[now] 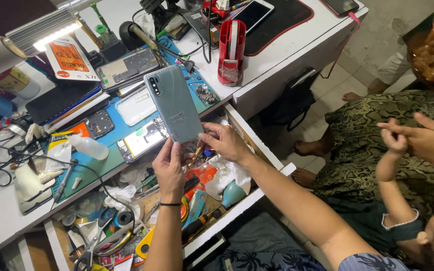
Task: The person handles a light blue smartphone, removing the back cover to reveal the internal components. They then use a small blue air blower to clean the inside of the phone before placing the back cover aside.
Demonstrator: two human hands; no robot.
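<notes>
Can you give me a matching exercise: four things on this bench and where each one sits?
Things:
1. phone
2. tape dispenser
3. squeeze bottle
4. scissors

Places:
A. lying on the blue-green mat
B. in the open drawer, near its front
C. held up between the left hand and right hand
D. standing on the white desk by the black pad

Pairs: 1-C, 2-D, 3-A, 4-B

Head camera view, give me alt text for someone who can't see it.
Two bare hands hold a grey-green phone, back side up, over an open drawer full of tools: the left hand grips its lower edge, the right hand its bottom corner. Behind lies a white workbench crowded with phone parts.
</notes>
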